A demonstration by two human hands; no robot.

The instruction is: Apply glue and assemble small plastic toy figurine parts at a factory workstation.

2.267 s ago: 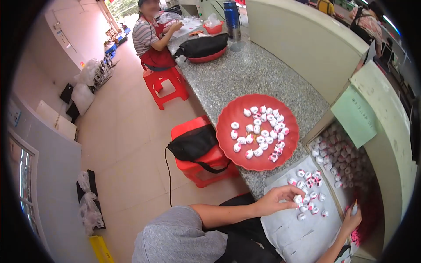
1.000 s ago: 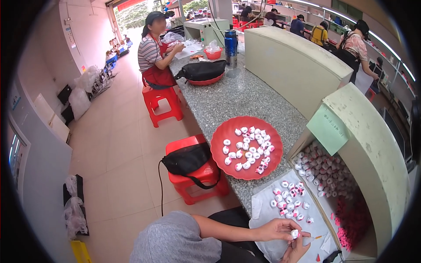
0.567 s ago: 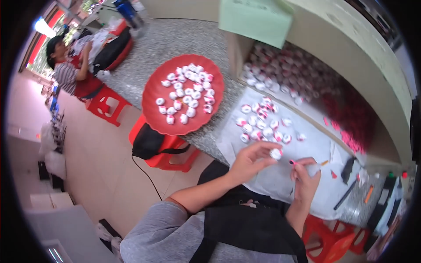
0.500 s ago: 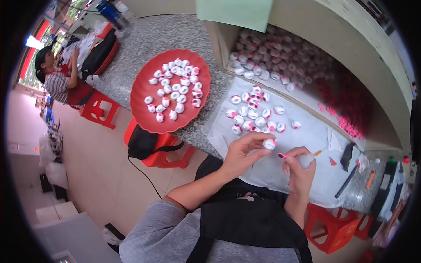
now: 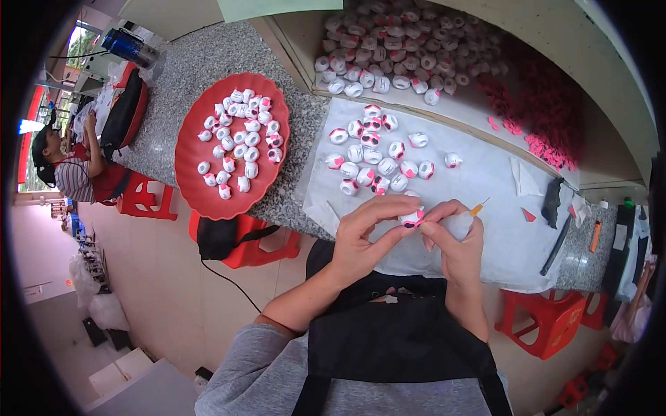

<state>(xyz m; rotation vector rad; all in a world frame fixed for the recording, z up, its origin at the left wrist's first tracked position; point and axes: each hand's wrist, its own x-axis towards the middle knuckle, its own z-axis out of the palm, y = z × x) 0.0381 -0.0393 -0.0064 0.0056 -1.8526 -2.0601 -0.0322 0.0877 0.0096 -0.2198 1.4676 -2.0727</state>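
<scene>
My left hand [image 5: 361, 232] pinches a small white rounded piece [image 5: 409, 218] between thumb and fingers. A pink-and-black patch shows on its near side. My right hand [image 5: 459, 251] meets it there, its thumb and forefinger at the patch. Tucked in that same hand is a translucent squeeze bottle [image 5: 458, 226] with a thin orange needle tip [image 5: 477, 209] pointing away from me. Just beyond my hands, several similar white pieces [image 5: 387, 166] with pink or black marks lie loose on a white paper sheet [image 5: 499, 243].
A red scalloped plate [image 5: 198, 191] on the left holds more white pieces. Behind the paper, a shelf compartment contains heaped white pieces [image 5: 416, 52] and pink bits [image 5: 548, 149]. At right lie a black strip [image 5: 555, 249] and an orange stick [image 5: 595, 236]. Another person [image 5: 73, 170] sits far left.
My right hand has moved left and brought the small pink-and-black patch against the white piece in my left hand. The view has shifted a little.
</scene>
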